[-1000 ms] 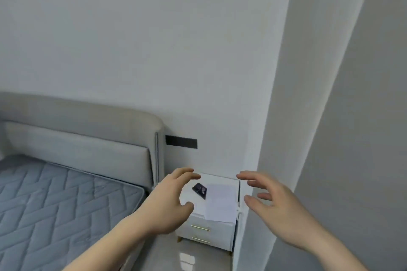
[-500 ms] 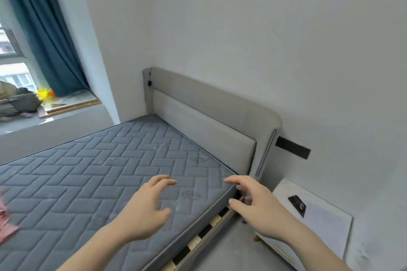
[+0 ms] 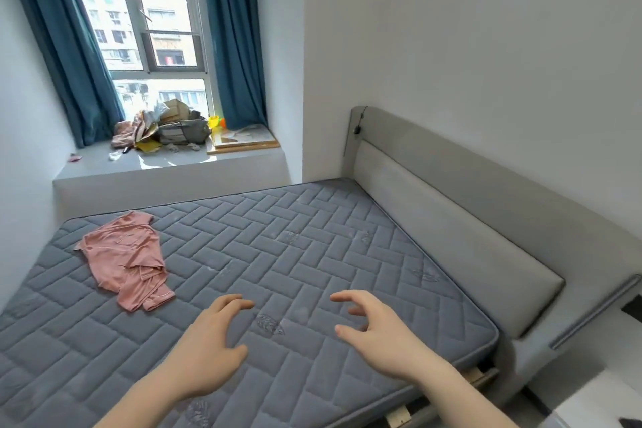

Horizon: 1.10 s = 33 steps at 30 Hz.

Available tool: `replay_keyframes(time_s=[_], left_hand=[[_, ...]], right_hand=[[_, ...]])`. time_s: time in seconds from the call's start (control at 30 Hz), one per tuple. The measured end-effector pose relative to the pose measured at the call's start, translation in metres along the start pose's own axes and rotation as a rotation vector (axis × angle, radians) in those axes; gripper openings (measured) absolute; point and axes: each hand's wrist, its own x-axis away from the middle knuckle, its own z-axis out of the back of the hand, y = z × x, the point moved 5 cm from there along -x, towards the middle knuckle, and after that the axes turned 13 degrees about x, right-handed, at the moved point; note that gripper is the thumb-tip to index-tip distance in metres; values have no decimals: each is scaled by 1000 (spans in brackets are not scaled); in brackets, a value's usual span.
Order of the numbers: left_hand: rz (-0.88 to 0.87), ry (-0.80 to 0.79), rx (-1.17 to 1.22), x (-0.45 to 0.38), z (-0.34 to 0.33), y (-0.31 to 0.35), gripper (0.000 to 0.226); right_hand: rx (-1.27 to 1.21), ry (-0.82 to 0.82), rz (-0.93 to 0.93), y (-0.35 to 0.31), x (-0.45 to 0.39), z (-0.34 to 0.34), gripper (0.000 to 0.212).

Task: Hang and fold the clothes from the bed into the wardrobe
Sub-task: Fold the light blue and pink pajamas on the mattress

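Big picture first: the bed (image 3: 312, 254) fills the middle of the view, a bare grey-blue quilted mattress in a herringbone stitch, with the padded grey headboard (image 3: 451, 219) running along the white wall on the right. Behind the far side of the bed, a window (image 3: 156, 28) framed by teal curtains (image 3: 236, 38), and on the grey sill (image 3: 166, 170) beneath it sits a jumble of bags and papers (image 3: 173, 128), plus a wooden board (image 3: 243, 142) lying flat at the sill's right end.

Down to the clothing: one pink garment (image 3: 126, 259) lies crumpled on the mattress, over on the far left part of the bed, well apart from both hands. Nothing touches it.

And the hands! Both are out in front, above the near part of the mattress, palms down. The left hand (image 3: 208, 344) holds nothing, its fingers (image 3: 236, 304) loosely curved and spread. The right hand (image 3: 378, 334) is the same, empty, with fingers (image 3: 347, 297) arched like a claw and thumb out to the side. There is a clear gap between the two, and whether they touch the mattress I cannot tell.
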Motion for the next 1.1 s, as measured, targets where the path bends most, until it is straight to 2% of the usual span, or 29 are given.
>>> replay_keyframes(time_s=[0.3, 0.6, 0.87, 1.1], left_hand=[[276, 178, 35, -4, 71, -117, 61], [528, 249, 56, -22, 120, -221, 55], [677, 193, 91, -39, 148, -301, 61], [722, 19, 38, -81, 184, -401, 62]], right_hand=[[48, -202, 150, -57, -136, -82, 42], [98, -379, 224, -83, -264, -161, 43], [108, -461, 189, -109, -339, -239, 41], [50, -460, 88, -157, -397, -338, 40]])
